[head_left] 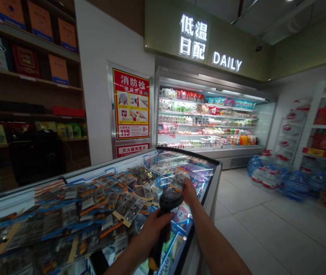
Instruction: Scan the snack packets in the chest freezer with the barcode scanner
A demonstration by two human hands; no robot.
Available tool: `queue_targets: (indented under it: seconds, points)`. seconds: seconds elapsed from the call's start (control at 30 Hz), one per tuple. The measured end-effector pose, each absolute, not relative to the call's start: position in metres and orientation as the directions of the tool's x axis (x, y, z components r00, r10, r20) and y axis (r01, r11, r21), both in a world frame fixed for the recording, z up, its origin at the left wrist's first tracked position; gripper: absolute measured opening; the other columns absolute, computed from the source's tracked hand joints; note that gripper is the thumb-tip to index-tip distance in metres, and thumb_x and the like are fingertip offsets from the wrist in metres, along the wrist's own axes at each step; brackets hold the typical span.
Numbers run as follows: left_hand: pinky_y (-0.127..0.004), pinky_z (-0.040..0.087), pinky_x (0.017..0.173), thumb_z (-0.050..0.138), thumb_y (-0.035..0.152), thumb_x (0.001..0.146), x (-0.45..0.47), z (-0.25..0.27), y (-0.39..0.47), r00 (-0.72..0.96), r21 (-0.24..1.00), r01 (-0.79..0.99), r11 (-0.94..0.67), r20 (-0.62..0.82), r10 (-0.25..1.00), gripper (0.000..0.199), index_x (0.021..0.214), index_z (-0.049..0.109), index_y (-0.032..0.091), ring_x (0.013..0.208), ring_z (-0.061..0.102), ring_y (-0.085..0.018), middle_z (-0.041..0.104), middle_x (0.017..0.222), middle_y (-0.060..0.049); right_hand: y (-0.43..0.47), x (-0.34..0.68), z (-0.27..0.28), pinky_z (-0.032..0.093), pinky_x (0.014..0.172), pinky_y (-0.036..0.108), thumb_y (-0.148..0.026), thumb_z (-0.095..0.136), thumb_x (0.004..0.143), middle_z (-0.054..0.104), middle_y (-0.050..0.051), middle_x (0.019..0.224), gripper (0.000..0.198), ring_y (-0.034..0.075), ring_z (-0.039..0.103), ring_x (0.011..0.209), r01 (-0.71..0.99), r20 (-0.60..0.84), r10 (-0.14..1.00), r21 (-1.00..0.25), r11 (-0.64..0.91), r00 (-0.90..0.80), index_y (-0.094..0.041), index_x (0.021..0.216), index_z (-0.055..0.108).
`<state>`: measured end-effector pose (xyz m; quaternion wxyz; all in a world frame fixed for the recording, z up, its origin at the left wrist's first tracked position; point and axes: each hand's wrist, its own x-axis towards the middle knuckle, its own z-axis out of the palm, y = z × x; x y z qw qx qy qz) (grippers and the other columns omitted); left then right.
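Observation:
My left hand (153, 232) is wrapped round the handle of a black barcode scanner (171, 199), its head tilted up and away from me. Just beyond the scanner head, my right hand (190, 193) grips a small snack packet (178, 180) with a printed label and an orange edge. Both are above the glass top of a chest freezer (205, 162). Left of my hands, many similar snack packets (72, 204) lie in a loose, overlapping heap on the glass. One packet with a tan edge (128, 208) is nearest the scanner.
A lit refrigerated shelf (208, 143) full of goods stands at the back. Shelves with boxes (61, 68) and a black bag (36, 154) are on the left. Water bottles (296, 186) stand on the tiled floor (254, 221) at right. A red fire-hydrant sign (131, 105) hangs on the wall.

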<state>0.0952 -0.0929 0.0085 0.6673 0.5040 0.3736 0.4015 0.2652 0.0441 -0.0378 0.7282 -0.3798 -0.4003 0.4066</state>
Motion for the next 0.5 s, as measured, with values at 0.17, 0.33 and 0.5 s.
queue_targets:
  seconds: [0.17, 0.33, 0.5]
  points:
    - [-0.021, 0.025, 0.039, 0.061, 0.038, 0.063, 0.094, 0.011, -0.091, 0.417, 0.988, -0.126, 0.093, -0.033, 0.908, 0.026, 0.064, 0.047, 0.016, 0.035, 0.037, -0.006, 0.044, 0.041, 0.006, 0.047, 0.266, -0.040, 0.049, 0.064, 0.031, -0.042, 0.050, 0.066, 0.064, 0.001, 0.081, 0.026, 0.019, 0.060, 0.080, -0.414, 0.234, 0.905, -0.828, 0.377, 0.356, -0.022, 0.083, 0.054]
    - [-0.020, 0.028, 0.041, 0.060, 0.039, 0.064, 0.087, 0.017, -0.095, 0.350, 0.981, -0.160, 0.113, -0.051, 0.936, 0.027, 0.063, 0.046, 0.016, 0.038, 0.040, -0.007, 0.045, 0.045, 0.005, 0.049, 0.266, -0.047, 0.050, 0.059, 0.030, -0.037, 0.052, 0.063, 0.065, 0.000, 0.077, 0.025, 0.018, 0.062, 0.071, -0.471, 0.111, 0.904, -0.824, 0.316, 0.413, -0.022, 0.083, 0.054]
    - [-0.020, 0.028, 0.042, 0.058, 0.040, 0.066, 0.066, 0.032, -0.100, 0.244, 0.985, -0.169, 0.037, 0.005, 0.970, 0.028, 0.060, 0.047, 0.015, 0.038, 0.039, -0.006, 0.046, 0.046, 0.005, 0.061, 0.277, -0.057, 0.045, 0.046, 0.026, -0.025, 0.053, 0.056, 0.063, -0.003, 0.059, 0.022, 0.015, 0.058, 0.052, -0.331, 0.059, 0.881, -0.913, 0.237, 0.470, -0.020, 0.077, 0.058]
